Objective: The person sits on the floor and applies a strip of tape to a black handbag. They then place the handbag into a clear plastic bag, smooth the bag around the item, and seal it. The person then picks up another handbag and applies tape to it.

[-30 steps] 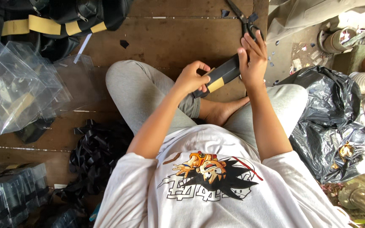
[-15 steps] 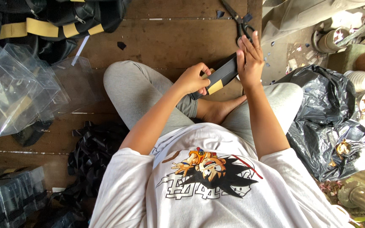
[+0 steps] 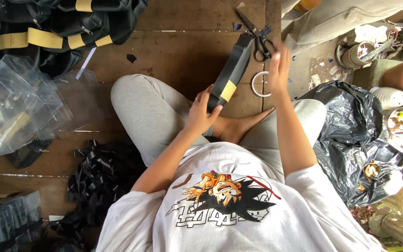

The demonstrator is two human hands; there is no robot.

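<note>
1. One person sits cross-legged on a wooden floor (image 3: 178,51), seen from above; two hands are in view, both the person's own.
2. The left hand (image 3: 200,112) is closed around the near end of one black strap (image 3: 232,70), thumb on one side and fingers on the other, just above the left knee.
3. The strap runs up and away from that hand, tilted to the right; it carries one yellow band (image 3: 228,90) near the gripped end.
4. The right hand (image 3: 278,67) is blurred and lifted beside the strap's far part, fingers straight and close together, holding nothing; it is not touching the strap.
5. One pair of scissors (image 3: 256,36) lies on the floor just past the strap's far end.
6. One clear ring of tape (image 3: 259,84) lies between the strap and the right hand.
7. One black plastic bag (image 3: 355,140) sits crumpled beside the right knee.
8. A pile of black straps with yellow bands (image 3: 57,32) fills the top left corner; I cannot tell their number.
9. A heap of clear plastic boxes (image 3: 15,102) sits at the left; no count possible.
</note>
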